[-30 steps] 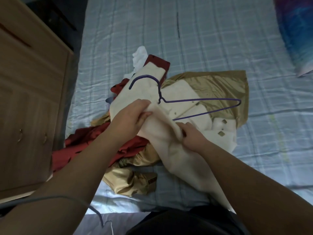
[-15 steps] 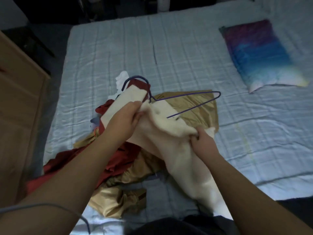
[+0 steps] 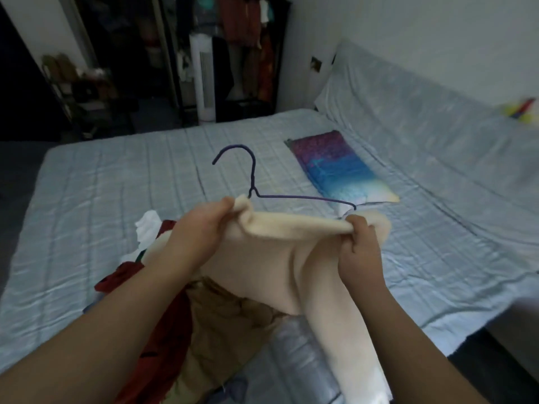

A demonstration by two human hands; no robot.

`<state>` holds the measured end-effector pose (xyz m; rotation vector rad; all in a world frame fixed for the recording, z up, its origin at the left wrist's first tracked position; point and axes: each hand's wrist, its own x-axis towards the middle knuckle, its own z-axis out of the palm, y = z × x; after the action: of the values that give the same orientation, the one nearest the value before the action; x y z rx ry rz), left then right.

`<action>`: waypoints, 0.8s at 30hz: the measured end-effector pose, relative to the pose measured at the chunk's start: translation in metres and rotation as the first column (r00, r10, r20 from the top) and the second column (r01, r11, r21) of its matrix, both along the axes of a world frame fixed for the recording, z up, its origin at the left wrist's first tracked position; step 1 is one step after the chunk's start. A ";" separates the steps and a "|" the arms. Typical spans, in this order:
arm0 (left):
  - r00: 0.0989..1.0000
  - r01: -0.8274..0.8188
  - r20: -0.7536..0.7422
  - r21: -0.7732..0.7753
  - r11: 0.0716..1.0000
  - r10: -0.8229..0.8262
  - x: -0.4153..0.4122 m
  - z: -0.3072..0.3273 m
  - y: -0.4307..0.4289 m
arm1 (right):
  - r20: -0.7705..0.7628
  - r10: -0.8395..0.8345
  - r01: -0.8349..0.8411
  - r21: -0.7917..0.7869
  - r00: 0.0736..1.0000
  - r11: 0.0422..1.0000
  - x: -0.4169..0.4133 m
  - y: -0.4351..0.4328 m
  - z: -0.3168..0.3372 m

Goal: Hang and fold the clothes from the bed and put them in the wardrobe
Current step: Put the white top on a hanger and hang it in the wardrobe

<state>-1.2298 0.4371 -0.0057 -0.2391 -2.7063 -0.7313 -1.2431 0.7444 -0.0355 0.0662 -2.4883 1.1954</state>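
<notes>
a cream garment (image 3: 291, 258) is held up above the bed (image 3: 116, 199), its top edge stretched between two hands. the left hand (image 3: 201, 228) is clenched on one end of that edge, just beside the neck of a purple hanger (image 3: 253, 176). the right hand (image 3: 358, 246) is pinched on the other end, near the hanger's far corner. the hook is seen upright behind the cloth. beneath the arms, a red garment (image 3: 163, 345) and a gold garment (image 3: 230, 316) are heaped on the bed, with a white cloth (image 3: 147, 231) beside them. a pillow (image 3: 335, 167) is seen further up the bed.
</notes>
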 end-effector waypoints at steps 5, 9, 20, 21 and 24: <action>0.995 0.004 -0.099 -0.135 0.991 -0.017 -0.023 0.070 -0.007 | -0.228 -0.033 0.049 0.065 0.973 0.997 -0.031 0.006 0.074; 0.987 0.050 -0.143 -0.156 0.987 -0.072 -0.035 0.133 -0.023 | -0.274 0.051 -0.022 0.108 0.961 0.994 -0.055 0.000 0.142; 0.967 -0.053 -0.248 -0.005 0.999 0.050 -0.016 0.201 -0.048 | -0.027 0.489 -0.480 0.155 0.872 0.864 -0.063 -0.058 0.259; 0.969 -0.064 -0.239 0.024 0.998 0.068 -0.012 0.199 -0.051 | -0.004 0.511 -0.504 0.162 0.860 0.848 -0.060 -0.066 0.260; 0.968 -0.115 -0.213 0.082 0.990 0.130 -0.002 0.192 -0.060 | 0.043 0.540 -0.538 0.185 0.841 0.823 -0.055 -0.090 0.253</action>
<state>-1.2314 0.3776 0.1867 -0.1253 -2.4595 -0.7159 -1.2984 0.6547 0.2176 0.8839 -2.6515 1.1314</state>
